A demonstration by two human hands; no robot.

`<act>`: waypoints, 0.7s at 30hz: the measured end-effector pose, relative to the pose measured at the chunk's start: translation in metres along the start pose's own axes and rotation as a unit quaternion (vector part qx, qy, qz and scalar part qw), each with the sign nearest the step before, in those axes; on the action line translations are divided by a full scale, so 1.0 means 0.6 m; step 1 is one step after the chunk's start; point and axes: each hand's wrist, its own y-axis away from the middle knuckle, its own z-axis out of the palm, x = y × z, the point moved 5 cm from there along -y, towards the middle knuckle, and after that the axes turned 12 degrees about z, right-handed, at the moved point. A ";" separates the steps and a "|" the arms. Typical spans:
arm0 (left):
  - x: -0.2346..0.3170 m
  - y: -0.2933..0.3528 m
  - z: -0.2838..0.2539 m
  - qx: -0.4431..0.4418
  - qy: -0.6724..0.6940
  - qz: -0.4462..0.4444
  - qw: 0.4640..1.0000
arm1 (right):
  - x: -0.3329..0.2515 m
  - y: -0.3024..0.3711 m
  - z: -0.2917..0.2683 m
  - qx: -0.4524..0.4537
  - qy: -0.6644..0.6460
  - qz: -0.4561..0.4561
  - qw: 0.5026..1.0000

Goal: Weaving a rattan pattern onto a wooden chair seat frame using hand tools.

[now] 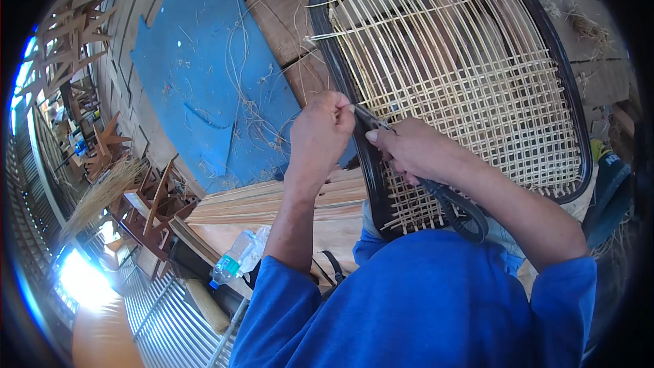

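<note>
A woven cane panel (504,105) in a dark rounded frame (580,129) lies tilted before me, its near end against my lap. Close crossing strands fill its near part, while the far part has mostly lengthwise strands. My right hand (426,151) grips dark scissors (371,120) above the frame's left side, with their looped handles hanging below the palm. The blades point at the fingertips of my left hand (319,128), which are pinched together just left of the frame. Whatever they pinch is too small to make out.
Left of the frame, a blue sheet (204,71) on the plank floor carries loose cane strands and scraps. Wooden strips (272,206) and a plastic bottle (231,264) lie nearer me. Cut wooden pieces (153,215) and a bundle of straw-like fibres (102,194) are at far left.
</note>
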 end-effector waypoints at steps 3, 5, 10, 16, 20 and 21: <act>-0.048 0.013 -0.004 0.060 0.137 -0.091 0.985 | 0.012 0.046 -0.011 0.037 0.013 -0.012 0.999; -0.106 0.040 0.006 0.145 0.439 -0.207 0.862 | 0.034 0.098 -0.023 0.074 0.004 -0.035 0.997; -0.179 0.084 0.059 0.159 0.666 -0.225 0.693 | 0.150 0.182 -0.064 0.141 -0.109 -0.120 0.977; -0.191 0.124 0.073 0.194 0.637 -0.231 0.709 | 0.312 0.263 -0.053 0.242 -0.168 -0.144 0.945; -0.206 0.145 0.095 0.234 0.562 -0.228 0.760 | 0.423 0.283 -0.037 0.275 -0.234 -0.122 0.924; -0.210 0.145 0.114 0.220 0.567 -0.221 0.762 | 0.462 0.288 -0.031 0.325 -0.244 -0.093 0.909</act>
